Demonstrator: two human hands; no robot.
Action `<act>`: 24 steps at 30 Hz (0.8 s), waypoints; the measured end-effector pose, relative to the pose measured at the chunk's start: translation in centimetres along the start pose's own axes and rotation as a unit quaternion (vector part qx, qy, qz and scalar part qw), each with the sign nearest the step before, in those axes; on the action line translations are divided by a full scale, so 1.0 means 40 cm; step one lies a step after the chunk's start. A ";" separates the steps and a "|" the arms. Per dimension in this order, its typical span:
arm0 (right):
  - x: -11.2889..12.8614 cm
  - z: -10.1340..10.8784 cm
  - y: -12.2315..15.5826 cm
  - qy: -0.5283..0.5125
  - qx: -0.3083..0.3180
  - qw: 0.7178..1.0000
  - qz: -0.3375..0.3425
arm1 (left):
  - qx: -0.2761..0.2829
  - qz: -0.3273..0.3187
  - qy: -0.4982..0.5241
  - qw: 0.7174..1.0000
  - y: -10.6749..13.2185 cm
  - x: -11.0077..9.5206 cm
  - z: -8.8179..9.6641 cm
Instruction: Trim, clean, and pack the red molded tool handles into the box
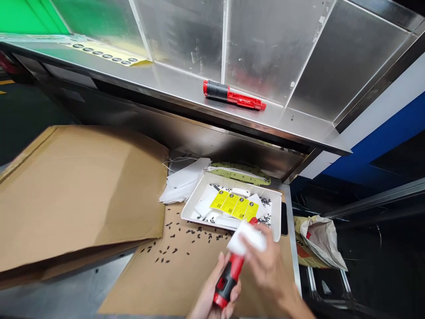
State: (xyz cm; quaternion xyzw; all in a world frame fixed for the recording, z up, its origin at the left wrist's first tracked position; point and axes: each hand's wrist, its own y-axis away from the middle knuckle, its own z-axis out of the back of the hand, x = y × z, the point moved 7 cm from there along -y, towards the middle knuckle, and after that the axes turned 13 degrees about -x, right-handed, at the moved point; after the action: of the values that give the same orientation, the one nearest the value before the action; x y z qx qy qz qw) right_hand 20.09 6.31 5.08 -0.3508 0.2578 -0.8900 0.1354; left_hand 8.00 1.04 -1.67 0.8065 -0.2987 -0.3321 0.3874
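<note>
My left hand point(217, 285) is closed round a red and black tool housing point(229, 277), held at a tilt over the brown cardboard sheet. In my right hand point(265, 263) is a white pad, perhaps folded paper or cloth point(247, 239), pressed against the housing's upper part; this hand is blurred. The housing's red tip shows just past the pad. Behind the hands, a white tray point(191, 212) holds a yellow label strip point(234, 204), white paper pieces and many small black bits.
A large cardboard box point(79, 190) fills the left. Small black pieces lie scattered on the cardboard sheet point(149, 283). On the metal shelf rest another red and black housing point(232, 95) and a sticker sheet point(102, 54). White papers point(186, 181) and a phone point(283, 219) flank the tray.
</note>
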 end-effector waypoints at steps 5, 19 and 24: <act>0.055 0.036 0.000 -0.024 -0.024 0.995 0.089 | 0.019 -0.039 -0.054 0.998 0.024 -0.003 -0.023; 0.052 0.034 -0.018 -0.011 -0.144 0.989 0.029 | 0.036 -0.199 -0.051 0.978 -0.001 -0.028 0.003; 0.076 0.032 -0.004 -0.041 -0.118 0.990 0.058 | 0.032 -0.157 -0.024 0.987 -0.020 -0.030 0.039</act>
State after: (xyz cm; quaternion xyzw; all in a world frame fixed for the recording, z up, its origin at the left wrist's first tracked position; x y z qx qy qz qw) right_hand 18.79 4.67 7.65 -0.3849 0.3752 -0.8289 0.1552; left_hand 6.26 1.69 -2.71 0.8471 -0.1886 -0.3983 0.2968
